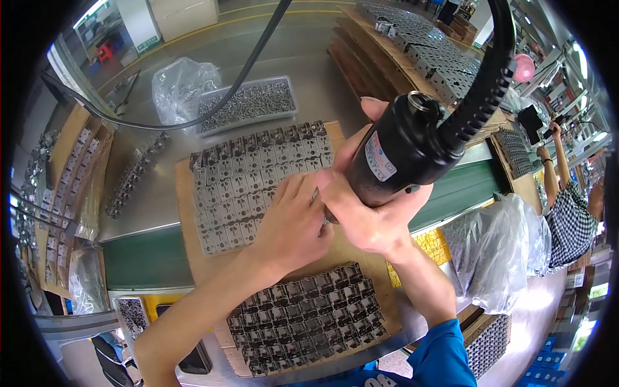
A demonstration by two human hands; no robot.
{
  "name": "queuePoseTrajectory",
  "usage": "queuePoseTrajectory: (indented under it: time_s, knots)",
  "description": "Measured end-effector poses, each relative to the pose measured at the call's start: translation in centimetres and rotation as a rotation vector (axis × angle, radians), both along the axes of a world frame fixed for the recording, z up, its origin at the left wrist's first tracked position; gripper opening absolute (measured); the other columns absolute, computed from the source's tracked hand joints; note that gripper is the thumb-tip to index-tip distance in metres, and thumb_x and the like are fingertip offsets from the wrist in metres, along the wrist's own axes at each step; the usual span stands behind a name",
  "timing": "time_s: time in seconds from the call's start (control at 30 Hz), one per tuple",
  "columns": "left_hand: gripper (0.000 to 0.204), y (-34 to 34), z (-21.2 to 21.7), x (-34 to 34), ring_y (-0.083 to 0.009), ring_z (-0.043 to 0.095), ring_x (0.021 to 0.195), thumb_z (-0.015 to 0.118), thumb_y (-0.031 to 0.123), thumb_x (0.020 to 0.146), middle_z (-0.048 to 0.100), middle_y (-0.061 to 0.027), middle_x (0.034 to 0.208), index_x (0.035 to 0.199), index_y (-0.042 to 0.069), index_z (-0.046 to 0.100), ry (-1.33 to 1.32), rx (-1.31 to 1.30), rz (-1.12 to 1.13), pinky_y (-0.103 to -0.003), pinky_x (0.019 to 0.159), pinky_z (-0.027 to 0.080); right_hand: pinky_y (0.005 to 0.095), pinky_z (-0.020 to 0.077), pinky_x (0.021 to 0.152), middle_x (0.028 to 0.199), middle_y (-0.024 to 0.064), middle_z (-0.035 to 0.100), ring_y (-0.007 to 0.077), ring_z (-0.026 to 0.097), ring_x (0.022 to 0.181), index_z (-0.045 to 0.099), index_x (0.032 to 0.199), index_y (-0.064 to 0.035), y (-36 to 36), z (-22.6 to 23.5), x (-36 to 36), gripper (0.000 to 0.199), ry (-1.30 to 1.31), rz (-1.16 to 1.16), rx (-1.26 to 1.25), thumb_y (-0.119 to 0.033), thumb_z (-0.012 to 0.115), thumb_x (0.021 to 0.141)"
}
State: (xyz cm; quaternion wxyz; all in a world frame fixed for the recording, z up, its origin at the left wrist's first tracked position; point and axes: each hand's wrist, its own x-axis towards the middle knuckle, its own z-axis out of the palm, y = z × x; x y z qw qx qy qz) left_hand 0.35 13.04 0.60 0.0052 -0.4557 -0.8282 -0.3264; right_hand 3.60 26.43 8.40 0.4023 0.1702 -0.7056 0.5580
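Note:
My right hand (374, 222) is wrapped round a black electric screwdriver (403, 151), whose thick ribbed cable rises from its back end. The tool's tip points down and is hidden behind my hands. Beside it, touching the right thumb, my left hand (287, 226) has its fingers curled in; whatever they pinch is hidden. Under and beyond the hands, rows of flat silver metal parts (225, 209) with holes lie on a cardboard sheet (186, 200). Closer to me, a block of dark metal brackets (309, 319) sits in tight rows on cardboard.
A clear tray (248, 103) of screws stands beyond the parts, beside a plastic bag (184, 84). A green belt (145, 258) crosses beneath the cardboard. Stacked cardboard with metal parts (425, 51) rises at far right. A thin cable (258, 48) hangs overhead. A co-worker's arm (561, 155) shows at right.

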Motion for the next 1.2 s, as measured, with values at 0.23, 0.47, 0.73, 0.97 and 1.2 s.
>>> queuePoseTrajectory:
  time_s: [0.23,0.47,0.73,0.97,1.2]
  knots:
    - [0.053,-0.2,-0.1,-0.1,-0.037,0.047,0.12,0.066,0.014,0.074,0.052,-0.0206,0.121,0.122,-0.006,0.053,0.077,-0.01,0.008,-0.049,0.108,0.037,0.0227,0.0434,0.063,0.07,0.0027,0.06,0.0084,0.054,0.061,0.045,0.128,0.0127,0.0,-0.3,-0.2,0.068,0.03,0.009,0.003,0.001,0.077,0.068]
    - [0.052,0.1,-1.0,-0.2,-0.0355,0.046,0.12,0.067,0.015,0.074,0.05,-0.0189,0.117,0.12,-0.005,0.053,0.155,-0.059,0.013,-0.047,0.107,0.037,0.0224,0.0428,0.061,0.07,0.0028,0.06,0.0079,0.054,0.062,0.045,0.131,0.0103,-0.1,-0.6,0.0,0.071,-0.004,0.046,-0.107,0.0,0.079,0.07]
    - [0.053,0.0,-0.3,-0.1,-0.0362,0.047,0.119,0.067,0.013,0.074,0.051,-0.0192,0.116,0.121,-0.006,0.052,0.154,-0.037,0.006,-0.047,0.107,0.037,0.0227,0.0432,0.061,0.071,0.003,0.061,0.0082,0.055,0.062,0.043,0.132,0.0107,0.0,-0.5,0.1,0.072,0.018,0.022,-0.03,0.001,0.079,0.07]
    - [0.052,-0.1,-0.5,-0.2,-0.0372,0.047,0.118,0.068,0.01,0.073,0.052,-0.0198,0.117,0.12,-0.005,0.052,0.03,0.086,-0.012,-0.048,0.105,0.038,0.0234,0.0438,0.06,0.071,0.0029,0.06,0.0086,0.055,0.062,0.041,0.129,0.0128,-0.2,-0.3,0.3,0.072,0.004,-0.013,0.014,0.001,0.078,0.069]
    - [0.048,-0.3,0.1,-0.4,-0.0364,0.048,0.118,0.07,0.012,0.074,0.053,-0.0182,0.116,0.116,-0.005,0.055,0.154,0.024,-0.033,-0.047,0.104,0.039,0.0239,0.0455,0.059,0.072,0.0047,0.06,0.0099,0.056,0.061,0.04,0.129,0.0124,0.2,-0.1,0.8,0.069,0.032,-0.012,0.005,0.003,0.074,0.07]
